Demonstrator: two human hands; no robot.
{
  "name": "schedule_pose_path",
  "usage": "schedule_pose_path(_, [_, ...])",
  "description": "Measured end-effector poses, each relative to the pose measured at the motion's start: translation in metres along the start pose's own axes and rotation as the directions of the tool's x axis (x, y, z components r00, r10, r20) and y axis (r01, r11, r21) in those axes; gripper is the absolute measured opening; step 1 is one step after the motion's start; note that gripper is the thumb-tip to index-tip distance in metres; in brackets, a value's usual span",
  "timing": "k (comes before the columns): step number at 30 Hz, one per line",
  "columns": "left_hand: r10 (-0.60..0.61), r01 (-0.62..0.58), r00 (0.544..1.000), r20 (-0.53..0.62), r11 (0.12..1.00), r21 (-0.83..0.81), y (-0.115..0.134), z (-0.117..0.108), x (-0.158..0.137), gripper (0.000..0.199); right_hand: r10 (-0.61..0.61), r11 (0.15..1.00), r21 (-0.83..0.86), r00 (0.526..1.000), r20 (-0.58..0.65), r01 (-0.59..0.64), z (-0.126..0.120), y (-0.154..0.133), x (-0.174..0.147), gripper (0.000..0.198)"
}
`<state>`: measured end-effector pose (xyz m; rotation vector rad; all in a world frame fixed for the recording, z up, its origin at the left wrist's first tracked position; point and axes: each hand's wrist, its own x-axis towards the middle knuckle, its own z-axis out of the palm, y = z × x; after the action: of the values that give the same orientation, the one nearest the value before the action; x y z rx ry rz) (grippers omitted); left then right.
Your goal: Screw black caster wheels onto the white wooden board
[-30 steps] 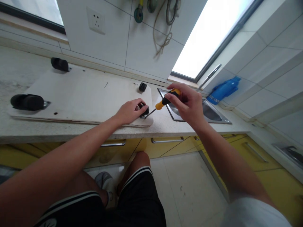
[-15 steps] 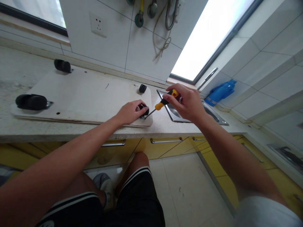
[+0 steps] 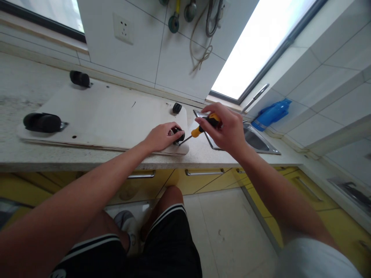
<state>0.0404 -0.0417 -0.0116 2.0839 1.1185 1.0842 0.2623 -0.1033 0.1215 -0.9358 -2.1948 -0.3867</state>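
Observation:
A white board lies flat on the countertop with black caster wheels at its corners. My left hand grips the near-right caster wheel and holds it against the board. My right hand is closed around the yellow and black handle of a screwdriver. Its metal shaft slants down to the left, and the tip meets the base of that wheel. Other wheels sit at the far right corner, the far left and the near left.
A steel sink with a faucet lies right of the board. A blue bottle lies beyond it. A wall socket and hanging hoses are above. Yellow cabinet drawers run below the counter edge.
My right hand has shifted slightly left and down with the screwdriver, turning on the handle. The left hand stays on the wheel. The view has drifted a little.

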Motion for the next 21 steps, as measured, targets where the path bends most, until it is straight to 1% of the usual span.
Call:
schedule_pose_path(3, [0.005, -0.005, 1.000, -0.001, 1.000, 0.000, 0.000, 0.000, 0.000, 0.051, 0.003, 0.992, -0.122, 0.999, -0.044, -0.008, 0.000, 0.005, 0.000, 0.044])
schedule_pose_path(4, [0.003, -0.003, 1.000, -0.001, 1.000, 0.003, 0.001, -0.001, 0.000, 0.050, 0.000, 0.989, -0.150, 0.999, -0.050, -0.007, -0.002, 0.006, 0.001, 0.046])
schedule_pose_path(6, [-0.005, 0.005, 1.000, -0.002, 1.000, 0.009, 0.001, -0.001, 0.000, 0.048, -0.034, 0.984, -0.175, 0.996, -0.088, 0.019, -0.005, 0.007, 0.002, 0.046])
schedule_pose_path(8, [-0.008, 0.008, 1.000, -0.002, 1.000, 0.010, 0.001, -0.002, 0.001, 0.046, -0.068, 0.986, -0.159, 0.983, -0.168, 0.041, -0.009, 0.005, 0.003, 0.045])
schedule_pose_path(10, [-0.001, 0.001, 1.000, -0.001, 1.000, 0.003, 0.000, -0.002, 0.001, 0.046, -0.072, 0.990, -0.131, 0.977, -0.200, 0.046, -0.010, 0.000, 0.004, 0.044])
schedule_pose_path(13, [0.017, -0.017, 1.000, -0.004, 1.000, -0.010, -0.002, -0.001, 0.002, 0.047, -0.070, 0.992, -0.119, 0.981, -0.180, 0.049, -0.002, -0.009, 0.004, 0.043])
schedule_pose_path(17, [0.033, -0.033, 0.999, -0.007, 0.999, 0.004, -0.004, 0.000, 0.002, 0.045, -0.069, 0.987, -0.153, 0.987, -0.145, 0.046, 0.012, -0.015, 0.004, 0.046])
schedule_pose_path(21, [0.018, -0.018, 1.000, -0.007, 1.000, -0.001, -0.004, 0.000, 0.003, 0.044, -0.065, 0.982, -0.184, 0.993, -0.101, 0.045, 0.016, -0.016, 0.008, 0.046])
